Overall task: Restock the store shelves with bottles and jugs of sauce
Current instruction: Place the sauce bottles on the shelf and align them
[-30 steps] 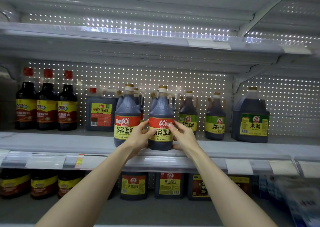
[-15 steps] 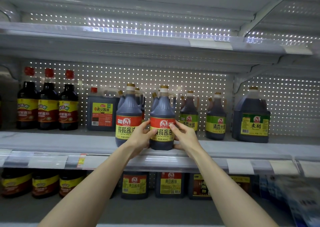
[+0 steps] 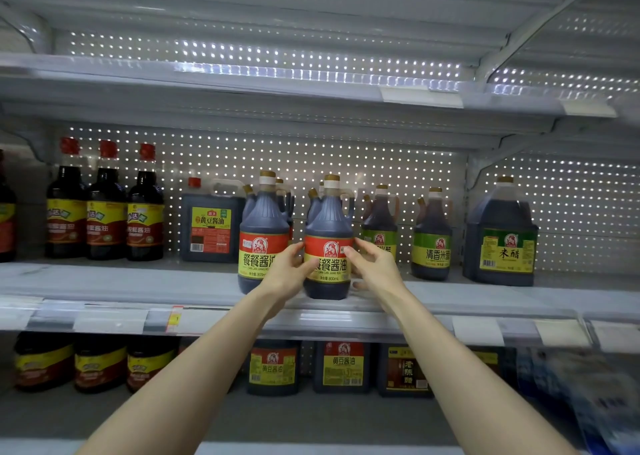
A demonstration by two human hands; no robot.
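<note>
Store shelving fills the head view, with a lit perforated back panel behind it and stock lined up along the middle shelf. Both arms reach in from below.

All the action is on one soy sauce jug, red and yellow label square to the front. It stands near the shelf's front edge, just beside its twin jug. The left hand cups the jug's left side, fingers curled round it and thumb on the label's edge. The right hand comes at it from the other side, its fingers curved and a little spread, thumb tip at the label's right edge.

So what has changed over the last second? Very little. The jug sits in the same slot next to its twin, and both hands are where they were. The right hand's fingers look a touch looser now, though whether they still press the plastic or have begun to lift is hard to tell from here.

My read: this jug is placed and squared up, and the hands are about to let go. That puts one more item on the shelf, with gaps still to fill.

Further right stand two green-labelled bottles and a big vinegar jug. On the left are a square jug and three red-capped bottles.
</note>
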